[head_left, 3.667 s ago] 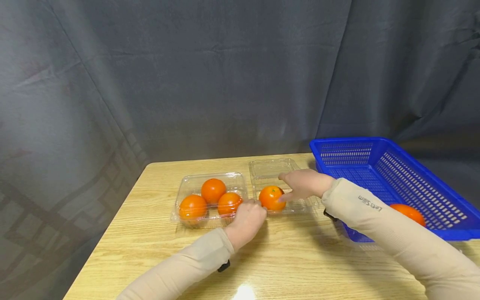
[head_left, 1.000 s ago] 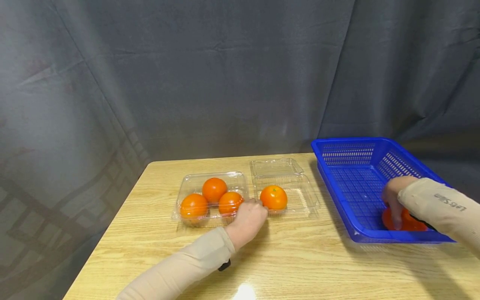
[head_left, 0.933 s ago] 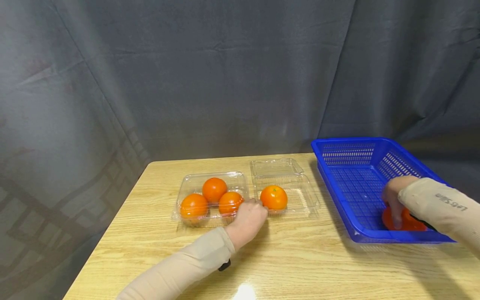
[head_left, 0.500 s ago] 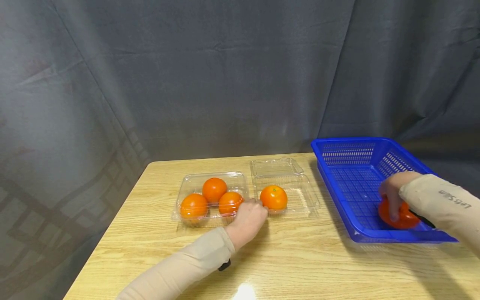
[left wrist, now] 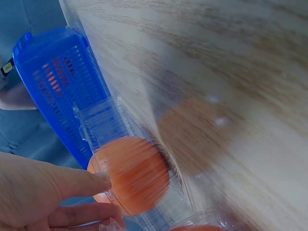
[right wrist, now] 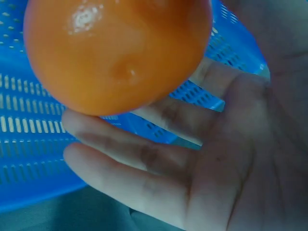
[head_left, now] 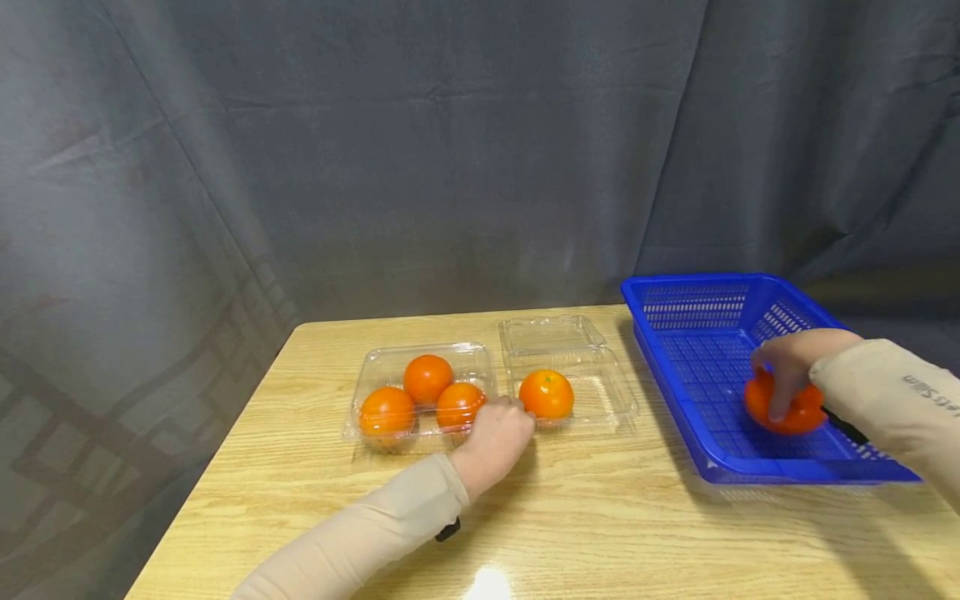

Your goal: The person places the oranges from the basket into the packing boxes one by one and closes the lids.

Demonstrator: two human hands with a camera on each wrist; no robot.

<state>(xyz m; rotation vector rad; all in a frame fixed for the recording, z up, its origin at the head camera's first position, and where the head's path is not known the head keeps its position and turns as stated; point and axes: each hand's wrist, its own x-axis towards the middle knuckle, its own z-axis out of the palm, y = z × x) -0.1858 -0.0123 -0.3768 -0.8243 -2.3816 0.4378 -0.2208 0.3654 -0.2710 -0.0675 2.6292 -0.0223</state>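
Observation:
My left hand (head_left: 495,442) pinches the near rim of the right-hand clear plastic clamshell (head_left: 600,387), whose lid lies folded back. In the left wrist view, the thumb and fingers of that hand (left wrist: 48,197) press the thin plastic beside one orange (left wrist: 139,173), which sits in the clamshell's left half. My right hand (head_left: 806,358) holds another orange (head_left: 798,414) inside the blue basket (head_left: 663,392), thumb on the near side. From the right wrist view, the fingers (right wrist: 130,187) spread under and behind this orange (right wrist: 115,57).
Left of my left hand, a second clear clamshell (head_left: 468,357) contains an orange at the left (head_left: 386,412), one at the back (head_left: 427,379) and one at the right (head_left: 459,406). The wooden table (head_left: 300,433) ends at a grey curtain (head_left: 450,167).
My right hand has gone from the clamshell's orange to the basket and gripped an orange there, lately shifting it leftward and up. The left hand has stayed at the rim.

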